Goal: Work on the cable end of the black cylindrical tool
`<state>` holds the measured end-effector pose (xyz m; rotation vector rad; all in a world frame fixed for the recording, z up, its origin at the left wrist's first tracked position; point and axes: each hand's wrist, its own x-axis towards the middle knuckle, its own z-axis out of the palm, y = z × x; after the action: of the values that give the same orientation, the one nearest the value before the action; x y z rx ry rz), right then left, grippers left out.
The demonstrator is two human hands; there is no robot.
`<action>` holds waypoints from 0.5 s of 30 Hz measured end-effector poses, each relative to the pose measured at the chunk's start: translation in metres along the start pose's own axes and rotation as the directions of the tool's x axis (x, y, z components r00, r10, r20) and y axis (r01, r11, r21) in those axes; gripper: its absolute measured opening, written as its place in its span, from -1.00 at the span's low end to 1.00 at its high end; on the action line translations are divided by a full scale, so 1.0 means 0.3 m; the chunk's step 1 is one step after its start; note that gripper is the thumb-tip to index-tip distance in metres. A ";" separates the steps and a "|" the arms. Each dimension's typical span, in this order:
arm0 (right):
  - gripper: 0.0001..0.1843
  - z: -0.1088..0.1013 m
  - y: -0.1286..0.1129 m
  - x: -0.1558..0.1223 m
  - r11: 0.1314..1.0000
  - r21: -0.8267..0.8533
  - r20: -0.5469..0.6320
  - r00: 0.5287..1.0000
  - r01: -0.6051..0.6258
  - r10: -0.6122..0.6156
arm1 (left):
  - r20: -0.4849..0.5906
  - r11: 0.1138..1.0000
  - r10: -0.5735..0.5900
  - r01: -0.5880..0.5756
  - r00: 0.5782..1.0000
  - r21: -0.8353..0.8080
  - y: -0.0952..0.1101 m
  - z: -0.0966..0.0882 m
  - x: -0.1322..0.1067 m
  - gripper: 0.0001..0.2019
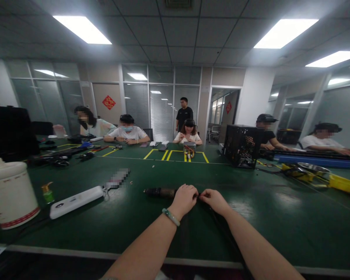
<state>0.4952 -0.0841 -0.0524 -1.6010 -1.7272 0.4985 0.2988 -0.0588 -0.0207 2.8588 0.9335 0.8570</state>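
Observation:
A dark electric screwdriver lies on the green table, its tip pointing left. My left hand, with a jade bangle at the wrist, is closed round the rear part of the screwdriver. Just to the right, my right hand pinches a dark cable close to the screwdriver's back end. That cable runs down toward the table's front edge. The fingers hide the spot where cable and screwdriver meet, so I cannot tell whether they are joined.
On the left are a white power strip, a small green bottle and a large white mug. A black computer case and a yellow tray stand at the right. Several people sit across the table; one stands behind.

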 end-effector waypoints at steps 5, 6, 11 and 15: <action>-0.84 -0.006 -0.005 0.000 1.000 -0.009 0.009 1.000 0.006 -0.006 | -0.035 1.000 -0.008 0.008 0.999 0.011 -0.002 0.008 0.001 -0.93; -0.84 -0.007 -0.006 0.000 1.000 -0.015 0.007 1.000 0.008 -0.008 | -0.029 1.000 -0.006 0.006 1.000 0.020 0.000 0.009 0.002 -0.94; -0.85 0.000 -0.004 -0.002 1.000 -0.009 0.002 1.000 -0.014 0.014 | -0.002 1.000 0.006 -0.006 1.000 0.023 0.008 0.011 0.003 -0.92; -0.86 0.000 0.000 -0.004 1.000 0.010 -0.009 1.000 0.006 -0.006 | -0.039 1.000 -0.009 0.010 0.999 0.014 0.001 0.014 0.001 -0.91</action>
<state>0.4952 -0.0852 -0.0527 -1.5886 -1.7200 0.4952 0.3012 -0.0582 -0.0241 2.8575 0.9600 0.9125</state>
